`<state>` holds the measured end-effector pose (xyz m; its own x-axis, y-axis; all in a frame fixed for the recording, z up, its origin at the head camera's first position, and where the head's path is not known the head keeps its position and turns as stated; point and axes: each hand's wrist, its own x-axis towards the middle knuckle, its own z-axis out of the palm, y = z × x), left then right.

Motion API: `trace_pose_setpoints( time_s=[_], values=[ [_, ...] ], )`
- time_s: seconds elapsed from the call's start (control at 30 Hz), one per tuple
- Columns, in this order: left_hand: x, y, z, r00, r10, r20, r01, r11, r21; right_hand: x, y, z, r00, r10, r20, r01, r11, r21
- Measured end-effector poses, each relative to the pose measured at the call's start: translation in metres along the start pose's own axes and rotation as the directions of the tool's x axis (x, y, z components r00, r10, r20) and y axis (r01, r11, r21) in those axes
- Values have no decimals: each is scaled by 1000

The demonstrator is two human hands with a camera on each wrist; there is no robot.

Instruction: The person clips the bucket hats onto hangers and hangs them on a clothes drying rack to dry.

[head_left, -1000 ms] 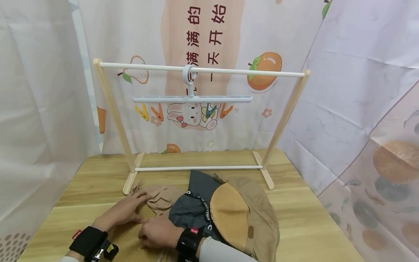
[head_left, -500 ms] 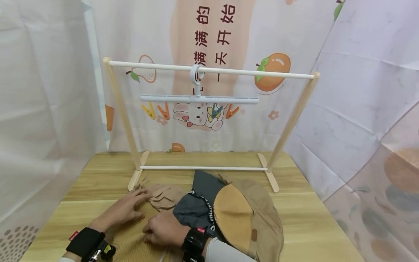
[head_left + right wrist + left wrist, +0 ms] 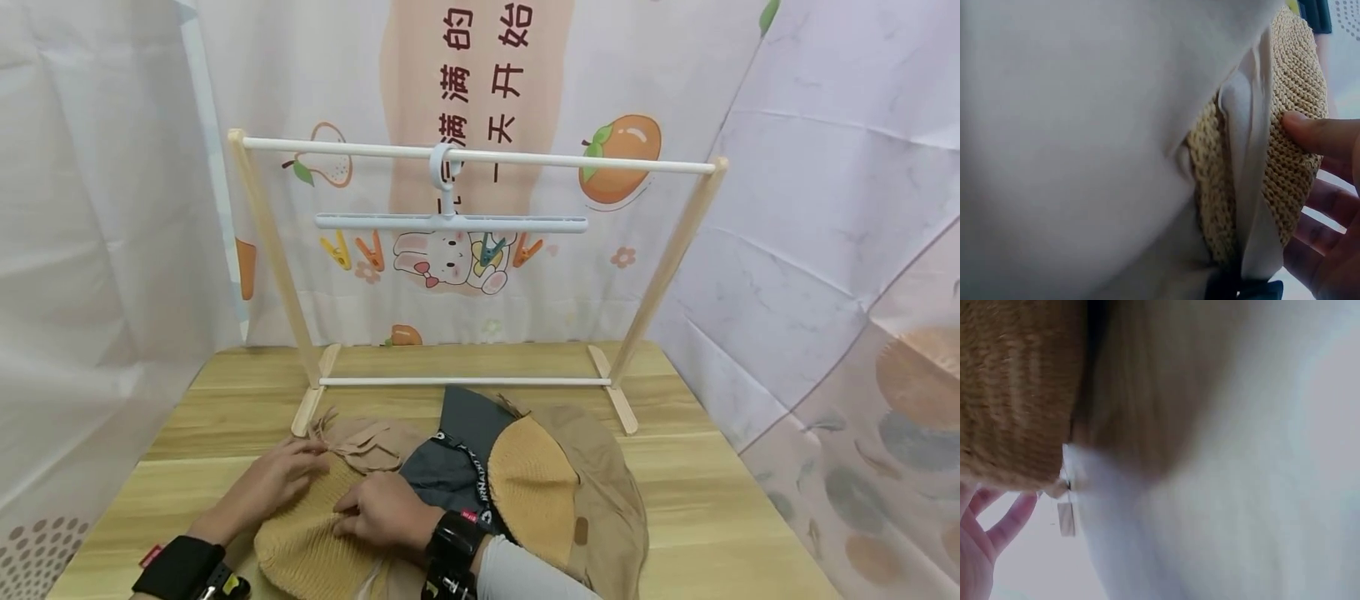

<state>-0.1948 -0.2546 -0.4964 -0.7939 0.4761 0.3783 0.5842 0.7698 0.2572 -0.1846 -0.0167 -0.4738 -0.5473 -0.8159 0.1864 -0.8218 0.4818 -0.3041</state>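
Observation:
A yellow-tan knitted hat point(image 3: 315, 533) with beige cloth parts lies tilted at the table's front left. My right hand point(image 3: 393, 510) grips its knitted part, the thumb point(image 3: 1302, 128) on the near face and the other fingers behind. At the hat's upper left edge my left hand point(image 3: 281, 479) holds on with its fingertips; in the left wrist view the fingers point(image 3: 1013, 522) meet the knitted edge point(image 3: 1016, 469). Beige cloth point(image 3: 375, 446) with loose ties lies just beyond. Right of my right hand is a dark grey cap point(image 3: 442, 475) with a lettered strap.
A tan cloth hat point(image 3: 611, 492) with a yellow knitted panel point(image 3: 532, 492) overlaps the cap's right side. Behind stands a wooden rack point(image 3: 480, 156) carrying a pale blue hanger point(image 3: 450, 222) with several coloured clips point(image 3: 491, 250). Curtains point(image 3: 112, 208) enclose the wooden table point(image 3: 697, 492).
My left hand has shifted left and down along the knitted hat's edge, and more of the knitted part shows between the hands. The right hand keeps its grip, slightly further right.

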Motion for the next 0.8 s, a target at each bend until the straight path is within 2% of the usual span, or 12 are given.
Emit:
trace_pose_setpoints(
  time_s=[0.13,0.27,0.37,0.5,0.57,0.73,0.8],
  values=[
    [-4,-5,-1,1000,18,-16,-18,1000,-10,-1,4,-4,999,24,-28,-23,999,25],
    [-7,-10,0,995,76,-68,-76,997,3,-1,6,-4,998,43,-38,-41,997,62],
    [-12,-14,-1,996,70,-57,-70,998,1,-1,9,-1,996,86,-24,-81,987,141],
    [-16,-15,-5,1000,18,-7,-18,1000,0,-1,12,1,984,177,13,-174,948,268],
    [-17,-15,-6,1000,-2,-1,2,1000,2,-1,13,1,976,216,14,-209,926,315],
    [-17,-13,-7,999,-49,19,48,999,18,-1,16,3,958,287,-15,-258,882,394],
    [-17,-12,-8,998,-48,39,47,999,7,-2,18,4,952,307,-18,-271,866,421]
  ],
)
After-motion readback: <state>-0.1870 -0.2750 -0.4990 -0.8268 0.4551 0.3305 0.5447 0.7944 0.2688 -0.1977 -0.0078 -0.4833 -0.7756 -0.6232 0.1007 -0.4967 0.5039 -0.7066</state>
